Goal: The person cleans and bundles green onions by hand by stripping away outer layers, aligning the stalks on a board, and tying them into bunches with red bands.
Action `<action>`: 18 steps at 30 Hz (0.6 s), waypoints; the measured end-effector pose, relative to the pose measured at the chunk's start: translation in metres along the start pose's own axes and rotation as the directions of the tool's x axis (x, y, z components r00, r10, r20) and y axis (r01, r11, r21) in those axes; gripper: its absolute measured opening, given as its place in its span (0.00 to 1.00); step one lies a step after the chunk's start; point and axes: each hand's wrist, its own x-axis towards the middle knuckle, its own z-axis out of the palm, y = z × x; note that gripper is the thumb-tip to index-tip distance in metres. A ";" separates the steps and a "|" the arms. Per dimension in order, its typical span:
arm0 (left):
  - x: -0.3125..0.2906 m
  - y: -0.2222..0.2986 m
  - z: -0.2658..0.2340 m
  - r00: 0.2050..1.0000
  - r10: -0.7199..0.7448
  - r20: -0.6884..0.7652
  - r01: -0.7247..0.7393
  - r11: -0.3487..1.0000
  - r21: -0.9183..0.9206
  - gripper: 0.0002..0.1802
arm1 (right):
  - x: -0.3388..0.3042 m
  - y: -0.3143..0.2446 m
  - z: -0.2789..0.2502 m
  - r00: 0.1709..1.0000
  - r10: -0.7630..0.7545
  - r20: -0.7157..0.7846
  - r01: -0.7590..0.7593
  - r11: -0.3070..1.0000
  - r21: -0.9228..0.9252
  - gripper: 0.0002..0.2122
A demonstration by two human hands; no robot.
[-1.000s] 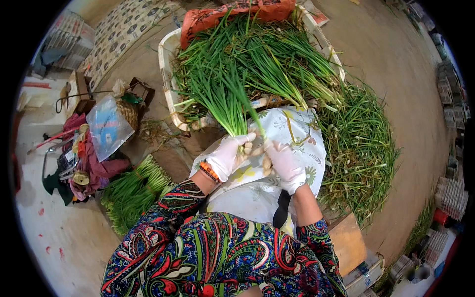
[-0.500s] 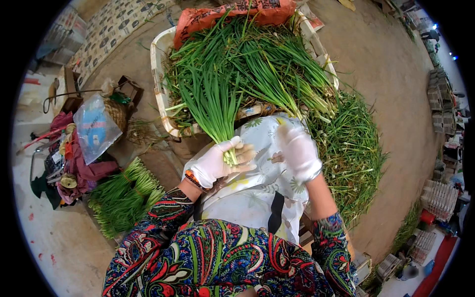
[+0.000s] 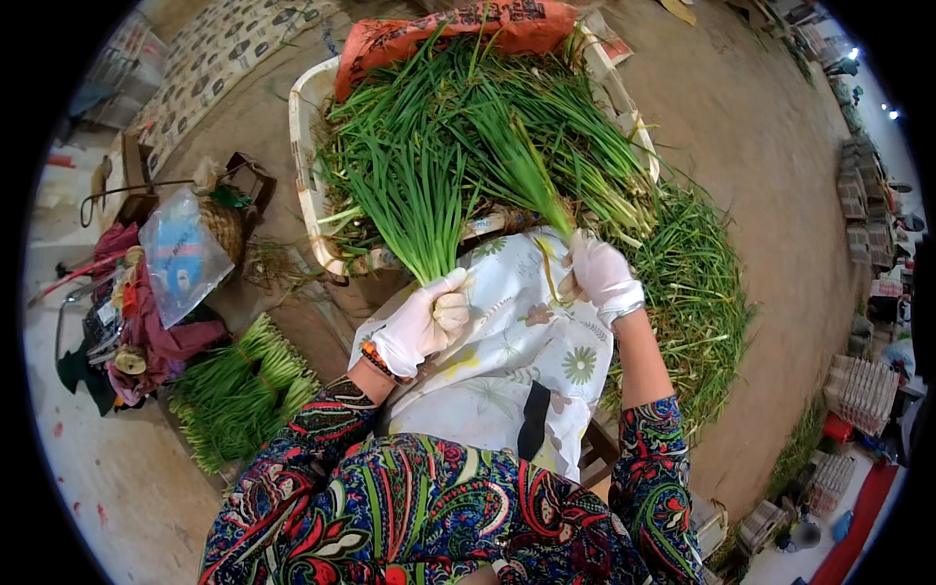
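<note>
My left hand (image 3: 424,320), in a white glove, is closed around the pale stem ends of a bunch of chives (image 3: 421,214). The green leaves of this bunch fan out over the near rim of a white plastic crate (image 3: 305,161). To the right, my gloved right hand (image 3: 602,275) pinches a smaller clump of chives (image 3: 534,180) by its lower end, slightly blurred. A yellowish leaf (image 3: 548,271) dangles beside those fingers. Under both hands lies a pale flowered apron (image 3: 502,346) over my lap. More loose chives fill the crate.
An orange sack (image 3: 458,39) drapes the crate's far edge. Loose leaves and trimmings (image 3: 697,302) are heaped on the floor to the right. At left lie tied chive bundles (image 3: 249,390), near a clear plastic bag (image 3: 187,258) and maroon cloth (image 3: 161,341).
My right hand has moved up and pinched a clump of chives with a yellowish leaf. The left hand's fingers, loosely spread before, have curled around the stem ends of its bunch.
</note>
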 end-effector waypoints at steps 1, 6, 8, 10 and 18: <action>0.008 -0.004 0.001 1.000 -0.018 0.006 0.018 1.000 0.007 0.15 | -0.008 0.027 0.016 0.982 -0.167 -0.091 0.148 0.970 -0.192 0.20; 0.000 0.001 -0.006 0.953 0.176 -0.247 -0.104 0.954 0.280 0.15 | -0.056 -0.080 -0.033 0.927 0.298 0.228 -0.355 0.499 0.791 0.13; 0.005 -0.007 0.006 0.963 0.185 -0.195 -0.110 0.933 0.344 0.16 | -0.075 -0.075 0.003 0.979 0.201 0.027 -0.182 0.813 0.553 0.11; 0.010 -0.013 0.015 0.963 0.224 -0.152 -0.141 0.894 0.425 0.17 | -0.093 -0.081 0.028 0.988 0.102 -0.112 -0.071 0.966 0.249 0.09; 0.015 -0.016 0.013 0.943 0.248 -0.223 -0.121 0.877 0.466 0.13 | -0.117 -0.093 0.050 0.997 0.082 -0.009 -0.073 0.921 0.384 0.12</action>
